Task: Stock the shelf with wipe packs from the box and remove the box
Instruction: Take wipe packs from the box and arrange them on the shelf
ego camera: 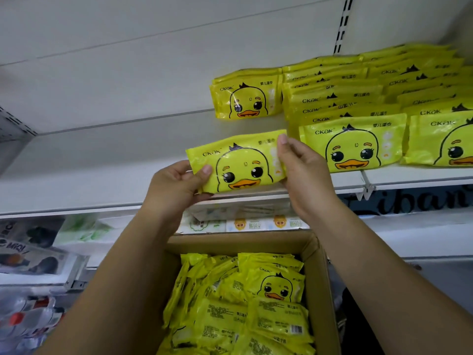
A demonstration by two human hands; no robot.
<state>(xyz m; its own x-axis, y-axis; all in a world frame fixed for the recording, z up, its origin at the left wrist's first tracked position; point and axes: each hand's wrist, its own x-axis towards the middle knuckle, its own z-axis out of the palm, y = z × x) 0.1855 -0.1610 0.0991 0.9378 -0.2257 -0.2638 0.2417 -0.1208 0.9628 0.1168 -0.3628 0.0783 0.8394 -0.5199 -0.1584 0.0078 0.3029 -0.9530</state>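
A yellow wipe pack (239,163) with a duck face is held up in front of the white shelf (102,162). My left hand (176,184) grips its left end, thumb on the front. My right hand (300,172) pinches its right end. Behind it a short row of the same packs (245,94) stands upright at the back of the shelf. To the right, several rows of packs (355,139) fill the shelf. Below my arms an open cardboard box (318,278) holds several loose packs (245,303).
The shelf's left part is bare white board up to the back panel (128,60). A price rail (409,181) runs along the shelf's front edge. A lower shelf holds other wipe packages (256,222), and more goods (30,252) sit at the lower left.
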